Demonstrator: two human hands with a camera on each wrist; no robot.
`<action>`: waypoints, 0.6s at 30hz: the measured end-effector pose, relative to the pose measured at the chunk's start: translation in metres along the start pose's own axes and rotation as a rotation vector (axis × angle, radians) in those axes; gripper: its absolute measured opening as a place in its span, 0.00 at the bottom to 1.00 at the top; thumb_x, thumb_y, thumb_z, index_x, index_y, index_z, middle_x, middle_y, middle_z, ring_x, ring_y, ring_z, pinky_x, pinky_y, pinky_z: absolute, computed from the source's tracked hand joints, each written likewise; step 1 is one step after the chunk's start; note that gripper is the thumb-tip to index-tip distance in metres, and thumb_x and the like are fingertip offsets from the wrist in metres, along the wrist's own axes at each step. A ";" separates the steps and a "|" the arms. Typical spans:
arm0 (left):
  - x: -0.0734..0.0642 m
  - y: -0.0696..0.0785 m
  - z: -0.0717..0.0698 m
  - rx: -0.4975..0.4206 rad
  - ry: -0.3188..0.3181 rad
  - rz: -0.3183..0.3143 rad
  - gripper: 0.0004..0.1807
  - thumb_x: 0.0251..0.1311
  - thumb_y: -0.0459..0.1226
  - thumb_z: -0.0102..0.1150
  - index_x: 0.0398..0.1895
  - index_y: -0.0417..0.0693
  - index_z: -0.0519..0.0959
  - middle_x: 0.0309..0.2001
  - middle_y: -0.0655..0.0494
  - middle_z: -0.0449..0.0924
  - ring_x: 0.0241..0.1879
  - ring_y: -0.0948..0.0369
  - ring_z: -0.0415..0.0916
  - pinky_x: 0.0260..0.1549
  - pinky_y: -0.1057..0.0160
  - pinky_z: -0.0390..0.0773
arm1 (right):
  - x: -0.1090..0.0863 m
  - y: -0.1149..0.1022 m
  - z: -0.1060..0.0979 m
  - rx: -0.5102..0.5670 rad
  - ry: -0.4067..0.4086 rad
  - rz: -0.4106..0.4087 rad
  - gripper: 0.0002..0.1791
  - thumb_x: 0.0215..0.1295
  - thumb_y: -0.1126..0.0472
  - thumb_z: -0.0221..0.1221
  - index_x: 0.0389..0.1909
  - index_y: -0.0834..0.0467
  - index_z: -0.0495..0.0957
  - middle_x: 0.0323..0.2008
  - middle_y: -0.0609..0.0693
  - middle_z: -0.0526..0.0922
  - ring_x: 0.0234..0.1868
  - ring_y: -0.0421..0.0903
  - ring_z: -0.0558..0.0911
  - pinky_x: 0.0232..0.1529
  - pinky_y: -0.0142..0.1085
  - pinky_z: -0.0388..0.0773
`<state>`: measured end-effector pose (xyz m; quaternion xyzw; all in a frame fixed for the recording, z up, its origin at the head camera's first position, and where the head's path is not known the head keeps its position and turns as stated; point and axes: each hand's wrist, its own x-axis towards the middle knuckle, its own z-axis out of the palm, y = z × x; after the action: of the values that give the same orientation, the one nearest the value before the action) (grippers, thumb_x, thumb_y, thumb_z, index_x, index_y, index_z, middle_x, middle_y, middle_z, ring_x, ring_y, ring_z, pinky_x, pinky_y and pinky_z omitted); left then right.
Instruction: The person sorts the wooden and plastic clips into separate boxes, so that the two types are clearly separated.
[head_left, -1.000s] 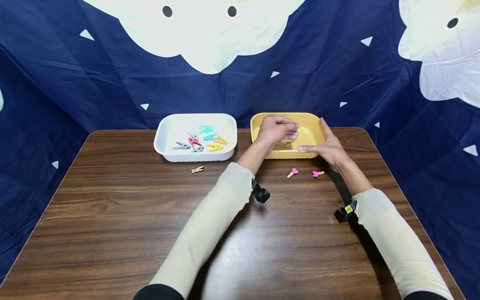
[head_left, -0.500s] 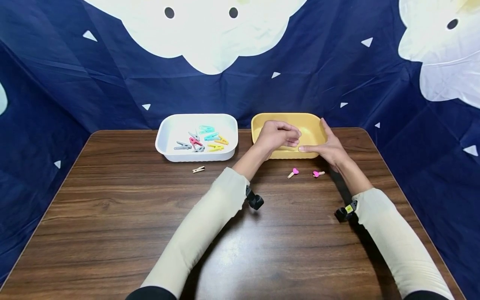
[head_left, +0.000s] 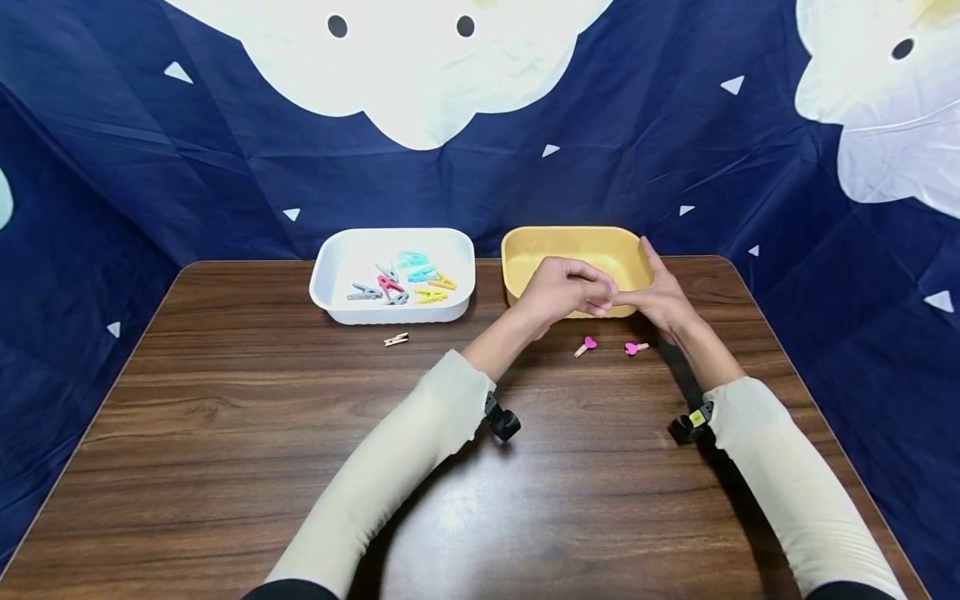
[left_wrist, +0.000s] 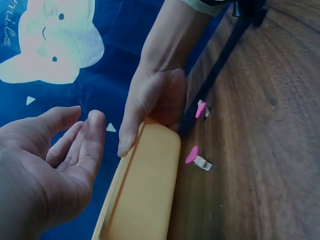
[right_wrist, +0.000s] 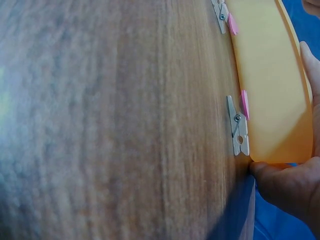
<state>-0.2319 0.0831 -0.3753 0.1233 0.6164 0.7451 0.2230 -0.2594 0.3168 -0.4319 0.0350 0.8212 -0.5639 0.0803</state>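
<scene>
The yellow plastic container (head_left: 573,243) stands at the back of the table. My right hand (head_left: 666,293) holds its right end, thumb laid over the front rim and fingers along the side wall. Over the container's front rim hovers my left hand (head_left: 564,290), its fingers loosely bent. In the left wrist view, nothing shows between the fingers of that left hand (left_wrist: 55,170). In the head view its fingertips overlap the right thumb. Part of the container's inside is hidden behind the left hand. Two wooden clothespins with pink hearts (head_left: 585,347) (head_left: 637,348) lie before the container.
A white container (head_left: 330,287) with several plastic clothespins (head_left: 430,296) in grey, red, yellow and turquoise stands to the left. One plain wooden clothespin (head_left: 396,339) lies on the table (head_left: 225,467) in front of it. A blue cloth (head_left: 480,183) hangs behind.
My left hand has come from inside the container toward its front rim and slightly right, nearer the right thumb. Its forearm has shifted left and down. The right hand stays put.
</scene>
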 end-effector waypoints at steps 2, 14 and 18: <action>-0.002 -0.002 0.000 0.005 -0.006 -0.010 0.11 0.74 0.22 0.67 0.54 0.21 0.87 0.35 0.51 0.90 0.31 0.63 0.89 0.41 0.62 0.95 | 0.000 0.000 -0.001 -0.004 0.002 -0.002 0.76 0.68 0.66 0.77 0.94 0.38 0.26 0.95 0.44 0.33 0.92 0.50 0.53 0.92 0.46 0.58; -0.019 -0.020 -0.004 0.076 -0.073 -0.060 0.10 0.74 0.23 0.68 0.54 0.23 0.87 0.57 0.21 0.87 0.32 0.62 0.89 0.45 0.56 0.96 | 0.001 0.000 0.000 -0.007 0.002 0.003 0.80 0.64 0.62 0.81 0.94 0.40 0.25 0.95 0.51 0.37 0.91 0.55 0.58 0.92 0.50 0.57; -0.024 -0.029 -0.008 0.096 -0.087 -0.087 0.09 0.74 0.24 0.68 0.52 0.25 0.88 0.57 0.22 0.88 0.33 0.61 0.90 0.45 0.56 0.96 | 0.002 0.001 0.000 -0.006 0.003 0.005 0.80 0.64 0.60 0.82 0.94 0.39 0.25 0.95 0.51 0.36 0.92 0.55 0.56 0.93 0.50 0.53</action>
<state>-0.2095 0.0683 -0.4026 0.1394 0.6460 0.6981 0.2755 -0.2616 0.3169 -0.4331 0.0375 0.8230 -0.5611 0.0808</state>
